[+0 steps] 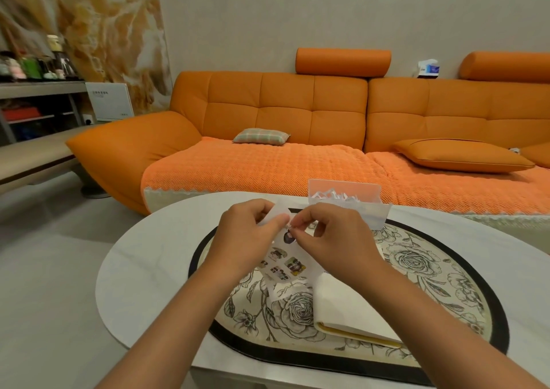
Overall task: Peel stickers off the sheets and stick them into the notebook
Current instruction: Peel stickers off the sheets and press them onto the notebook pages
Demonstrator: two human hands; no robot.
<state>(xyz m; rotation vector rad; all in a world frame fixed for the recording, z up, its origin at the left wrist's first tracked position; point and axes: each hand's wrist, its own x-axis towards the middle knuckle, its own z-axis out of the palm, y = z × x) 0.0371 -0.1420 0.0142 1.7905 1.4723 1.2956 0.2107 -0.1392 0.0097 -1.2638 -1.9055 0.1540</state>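
Observation:
A white sticker sheet (285, 265) with several small picture stickers hangs above the table between both hands. My left hand (244, 239) grips the sheet's upper left edge with thumb and fingers. My right hand (330, 236) pinches at a small sticker near the top of the sheet. Below the right wrist lies the cream notebook (345, 314), closed, with a yellow spine edge; my right forearm hides part of it.
The notebook rests on an oval floral mat (431, 272) with a black rim, on a white oval table (143, 269). A clear plastic box (345, 193) with white paper scraps stands at the table's far edge. An orange sofa (297, 126) is behind.

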